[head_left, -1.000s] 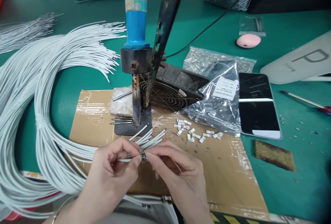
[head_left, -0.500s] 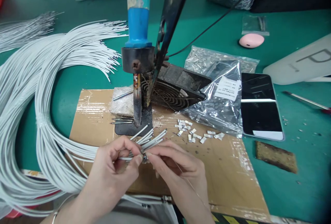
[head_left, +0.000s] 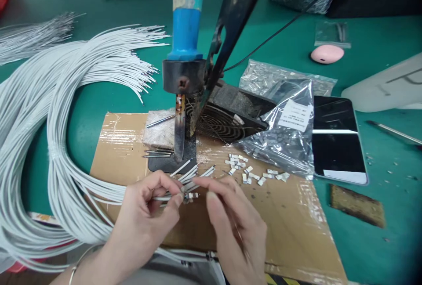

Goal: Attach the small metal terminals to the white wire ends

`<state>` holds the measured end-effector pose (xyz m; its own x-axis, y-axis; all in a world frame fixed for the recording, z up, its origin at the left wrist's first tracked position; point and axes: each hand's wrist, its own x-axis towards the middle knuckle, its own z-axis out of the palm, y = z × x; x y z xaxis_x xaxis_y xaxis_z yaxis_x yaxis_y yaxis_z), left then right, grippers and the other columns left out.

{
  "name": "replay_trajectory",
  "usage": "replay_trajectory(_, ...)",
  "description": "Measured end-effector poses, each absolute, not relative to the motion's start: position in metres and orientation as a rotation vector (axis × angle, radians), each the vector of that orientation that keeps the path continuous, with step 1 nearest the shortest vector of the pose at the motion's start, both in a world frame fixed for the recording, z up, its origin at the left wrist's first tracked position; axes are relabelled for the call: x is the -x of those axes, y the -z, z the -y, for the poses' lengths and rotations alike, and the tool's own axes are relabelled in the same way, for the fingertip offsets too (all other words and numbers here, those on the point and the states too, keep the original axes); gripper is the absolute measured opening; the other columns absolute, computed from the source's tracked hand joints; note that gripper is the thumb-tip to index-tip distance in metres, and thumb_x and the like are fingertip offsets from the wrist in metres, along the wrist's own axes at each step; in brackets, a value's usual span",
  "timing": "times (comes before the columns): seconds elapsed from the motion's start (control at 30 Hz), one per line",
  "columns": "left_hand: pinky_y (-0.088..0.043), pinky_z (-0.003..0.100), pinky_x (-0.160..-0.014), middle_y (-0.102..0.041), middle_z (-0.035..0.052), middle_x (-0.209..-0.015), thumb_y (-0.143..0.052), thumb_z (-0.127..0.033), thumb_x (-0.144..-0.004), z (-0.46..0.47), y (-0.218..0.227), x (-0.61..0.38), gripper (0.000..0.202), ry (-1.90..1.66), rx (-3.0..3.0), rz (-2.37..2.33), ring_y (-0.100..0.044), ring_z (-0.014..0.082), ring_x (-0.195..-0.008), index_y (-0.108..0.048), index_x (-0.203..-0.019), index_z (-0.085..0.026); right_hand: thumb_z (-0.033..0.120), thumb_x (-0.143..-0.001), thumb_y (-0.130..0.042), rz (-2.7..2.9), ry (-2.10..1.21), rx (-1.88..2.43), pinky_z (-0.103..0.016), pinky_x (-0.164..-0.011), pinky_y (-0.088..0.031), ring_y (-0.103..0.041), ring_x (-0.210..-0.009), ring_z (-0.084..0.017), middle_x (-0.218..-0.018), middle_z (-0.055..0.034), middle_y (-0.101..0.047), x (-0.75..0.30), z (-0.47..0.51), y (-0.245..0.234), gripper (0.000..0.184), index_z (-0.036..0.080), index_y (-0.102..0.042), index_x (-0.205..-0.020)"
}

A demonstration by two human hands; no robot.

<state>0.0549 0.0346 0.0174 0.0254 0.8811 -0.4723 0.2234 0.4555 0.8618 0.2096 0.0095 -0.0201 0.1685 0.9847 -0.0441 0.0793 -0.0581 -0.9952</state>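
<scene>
My left hand (head_left: 150,214) pinches a white cable (head_left: 161,198) between thumb and forefinger. A small white-and-metal piece (head_left: 192,196) sits at the cable's end, just beyond the fingertips. To the right of that end is my right hand (head_left: 235,223), its thumb and forefinger parted; its other fingers are partly hidden. Behind both hands, several loose white cable ends (head_left: 189,173) fan out over the cardboard (head_left: 283,223). Above them a blue-handled soldering iron (head_left: 180,131) is held tip down by a black bracket (head_left: 227,26).
Small white pieces (head_left: 250,175) lie scattered on the cardboard beside a clear plastic bag (head_left: 283,144). A black fan (head_left: 227,122) stands behind the iron. Large white cable bundles (head_left: 56,144) curve along the left. At right are a phone (head_left: 339,153) and a brown sponge (head_left: 358,205).
My right thumb and forefinger have parted and drawn back from the cable end, so the small piece there now shows. My left hand keeps its pinch. The whole view has shifted slightly.
</scene>
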Motion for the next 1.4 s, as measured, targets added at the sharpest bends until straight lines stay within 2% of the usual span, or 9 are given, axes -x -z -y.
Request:
replay_trajectory(0.1, -0.04, 0.019, -0.058, -0.07, 0.0004, -0.079, -0.07, -0.019, -0.083, -0.04, -0.018, -0.058, 0.011, -0.723, -1.005, -1.495, -0.055, 0.0117, -0.066, -0.065, -0.073, -0.018, 0.039, -0.109, -0.037, 1.14, -1.025, 1.519, -0.027, -0.062, -0.044, -0.047, -0.064, -0.014, -0.08, 0.0002, -0.052, -0.208, -0.005, 0.017, 0.038, 0.034, -0.07, -0.128)
replay_trajectory(0.23, -0.043, 0.017, -0.059, -0.072, 0.0007, -0.078, -0.07, -0.018, -0.083, -0.043, -0.017, -0.059, 0.01, -0.791, -0.994, -1.493, -0.058, 0.0109, -0.066, -0.066, -0.073, -0.018, 0.032, -0.109, -0.038, 1.12, -1.044, 1.606, -0.026, -0.056, -0.038, -0.046, -0.056, -0.013, -0.068, 0.0058, -0.054, -0.206, -0.005, 0.007, 0.032, 0.034, -0.056, -0.135)
replay_trajectory(0.3, -0.043, 0.017, -0.059, -0.073, 0.001, -0.079, -0.069, -0.02, -0.085, -0.043, -0.015, -0.058, 0.01, -0.82, -1.001, -1.502, -0.06, 0.0107, -0.067, -0.067, -0.075, -0.018, 0.031, -0.107, -0.04, 1.155, -1.01, 1.608, -0.026, -0.055, -0.037, -0.048, -0.055, -0.013, -0.067, 0.007, -0.056, -0.206, -0.008, 0.004, 0.025, 0.031, -0.055, -0.128)
replay_trajectory(0.37, -0.043, 0.016, -0.059, -0.074, 0.0012, -0.08, -0.068, -0.02, -0.086, -0.043, -0.013, -0.058, 0.011, -0.832, -1.012, -1.518, -0.061, 0.0105, -0.067, -0.067, -0.076, -0.018, 0.03, -0.105, -0.044, 1.218, -0.953, 1.6, -0.026, -0.057, -0.038, -0.048, -0.056, -0.012, -0.067, 0.0063, -0.053, -0.208, -0.011, 0.003, 0.014, 0.027, -0.058, -0.103)
replay_trajectory(0.47, -0.043, 0.016, -0.058, -0.074, 0.0014, -0.08, -0.068, -0.02, -0.085, -0.045, -0.014, -0.059, 0.01, -0.849, -1.02, -1.538, -0.061, 0.0103, -0.066, -0.067, -0.076, -0.017, 0.026, -0.103, -0.048, 1.269, -0.929, 1.525, -0.026, -0.063, -0.042, -0.052, -0.064, -0.013, -0.073, 0.0036, -0.053, -0.21, -0.016, 0.004, 0.025, 0.023, -0.05, -0.078)
replay_trajectory(0.6, -0.045, 0.016, -0.058, -0.073, 0.002, -0.077, -0.07, -0.018, -0.08, -0.051, -0.022, -0.062, 0.009, -0.844, -1.029, -1.545, -0.062, 0.0106, -0.065, -0.066, -0.073, -0.016, 0.02, -0.102, -0.052, 1.186, -0.953, 1.402, -0.027, -0.089, -0.05, -0.067, -0.103, -0.016, -0.107, -0.0012, -0.069, -0.205, -0.018, 0.004, 0.02, 0.024, -0.055, -0.082)
replay_trajectory(0.67, -0.044, 0.015, -0.055, -0.073, 0.0017, -0.074, -0.07, -0.017, -0.078, -0.053, -0.025, -0.063, 0.008, -0.851, -1.042, -1.561, -0.061, 0.0099, -0.061, -0.066, -0.072, -0.016, 0.018, -0.101, -0.055, 1.12, -0.991, 1.398, -0.024, -0.092, -0.051, -0.069, -0.112, -0.014, -0.115, 0.0, -0.073, -0.201, -0.017, 0.003, 0.02, 0.025, -0.056, -0.083)
replay_trajectory(1.03, -0.042, 0.013, -0.053, -0.072, -0.0015, -0.073, -0.07, -0.014, -0.08, -0.051, -0.017, -0.064, 0.008, -0.979, -1.053, -1.574, -0.061, 0.0079, -0.061, -0.067, -0.074, -0.017, 0.02, -0.098, -0.061, 0.961, -1.002, 1.446, -0.011, -0.091, -0.055, -0.077, -0.103, -0.007, -0.109, 0.0041, -0.08, -0.19, -0.018, -0.005, 0.023, 0.025, -0.057, -0.076)
replay_trajectory(1.4, -0.046, 0.015, -0.055, -0.072, 0.0018, -0.072, -0.07, -0.017, -0.074, -0.063, -0.029, -0.066, 0.005, -0.959, -1.016, -1.616, -0.063, 0.0104, -0.061, -0.067, -0.071, -0.014, 0.015, -0.093, -0.065, 0.964, -1.011, 1.4, -0.023, -0.087, -0.062, -0.08, -0.097, -0.017, -0.11, -0.0048, -0.082, -0.192, -0.027, 0.0, 0.022, 0.023, -0.059, -0.074)
